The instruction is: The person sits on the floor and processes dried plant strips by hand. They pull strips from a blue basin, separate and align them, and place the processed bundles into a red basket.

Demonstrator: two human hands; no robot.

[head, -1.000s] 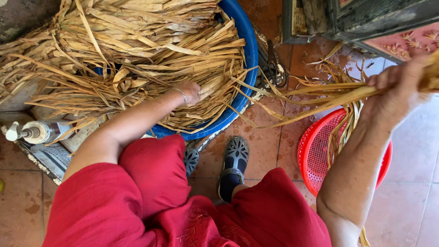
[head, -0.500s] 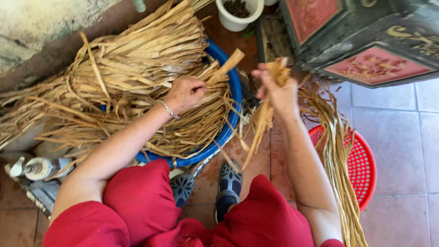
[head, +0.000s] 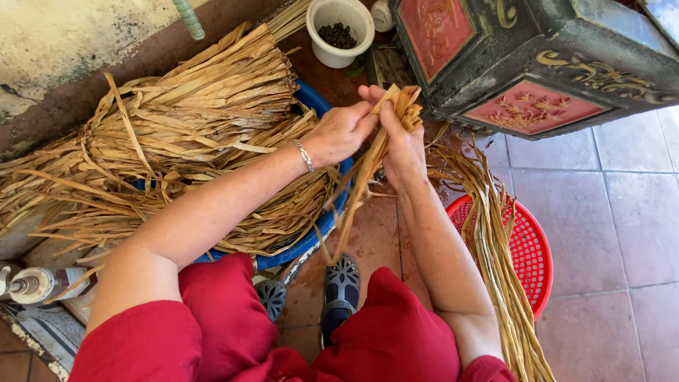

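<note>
**Both hands brought together on one dried strip**

The big shift first: the right hand (head: 402, 145), seen half a second ago raised apart with a bunch of strips, is now met by the left hand (head: 339, 132), which has been lifted off the heap of dried leaf strips (head: 177, 141). The heap is left piled across the blue plastic basin (head: 311, 237), against the stained wall. From that, the work is judged to have passed from gathering to handling a single strip with two hands.

Next in size, the carved dark cabinet with red panels (head: 537, 71) is seen at upper right, and below it the red mesh basket (head: 530, 247) on the tiled floor, with a long sheaf of sorted strips (head: 495, 240) draped over its rim and trailing toward the camera.

Smaller: a folded strip (head: 396, 110) is held upright between the two hands, its loose tail (head: 357, 198) hanging down over the floor, above the dark sandals (head: 339, 283).

The grip: the right fingers are wrapped closed around the strip's upper part; the left thumb and fingertips are pressed together, pinching its edge just beside the right. Neither hand is spread.

Smallest: a white pot of dark seeds (head: 341, 28) is seen standing by the cabinet, and a pump bottle (head: 32, 284) lies at far left.
</note>
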